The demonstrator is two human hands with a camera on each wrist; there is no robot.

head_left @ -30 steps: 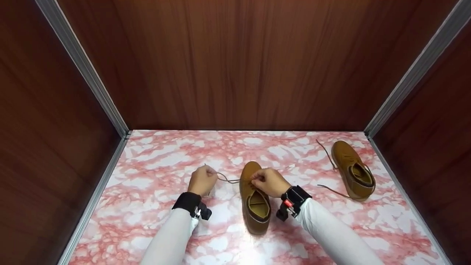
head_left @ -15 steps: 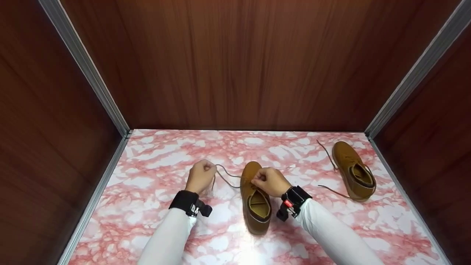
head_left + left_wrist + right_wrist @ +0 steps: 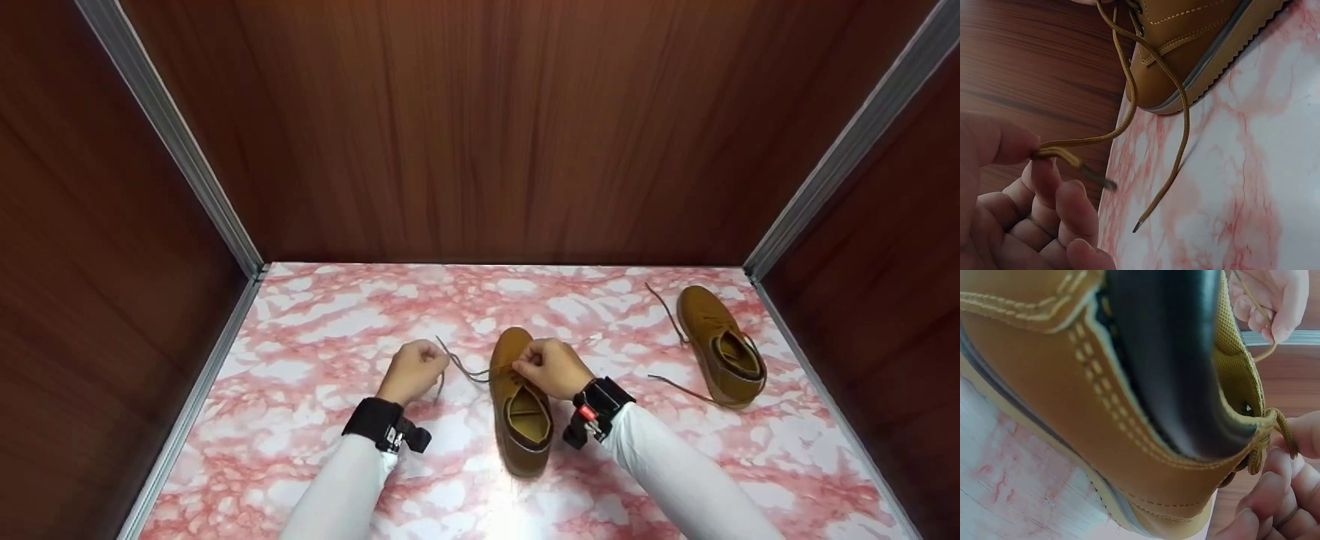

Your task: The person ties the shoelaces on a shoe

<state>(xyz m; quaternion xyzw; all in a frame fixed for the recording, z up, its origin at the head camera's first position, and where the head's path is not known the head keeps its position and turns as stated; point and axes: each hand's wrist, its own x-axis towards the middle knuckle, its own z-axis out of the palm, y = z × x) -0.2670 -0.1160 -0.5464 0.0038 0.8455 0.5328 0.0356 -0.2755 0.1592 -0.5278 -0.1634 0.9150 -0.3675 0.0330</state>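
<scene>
A tan lace-up shoe (image 3: 513, 345) stands on the pink and white marbled surface, toe pointing away from me. Left of it, my left hand (image 3: 412, 370) pinches a brown shoelace (image 3: 1081, 140) between thumb and forefinger, its dark tip poking out past them. A second lace end (image 3: 1186, 121) hangs free alongside in the left wrist view. Over the front of the shoe, my right hand (image 3: 556, 369) pinches the lace at the lacing. In the right wrist view a small lace loop (image 3: 1283, 430) shows beside the right fingertips (image 3: 1272, 486); part of the grip is hidden.
A matching shoe (image 3: 720, 349) stands at the far right with its laces (image 3: 666, 309) spread loose to its left. Dark wood-look panels (image 3: 480, 135) rise at the back and both sides, with metal strips (image 3: 176, 142) at the corners.
My left hand rose slightly with the lace, then came down and a little right. The lace strands spread apart, then drew closer together. My right hand has stayed at the lacing.
</scene>
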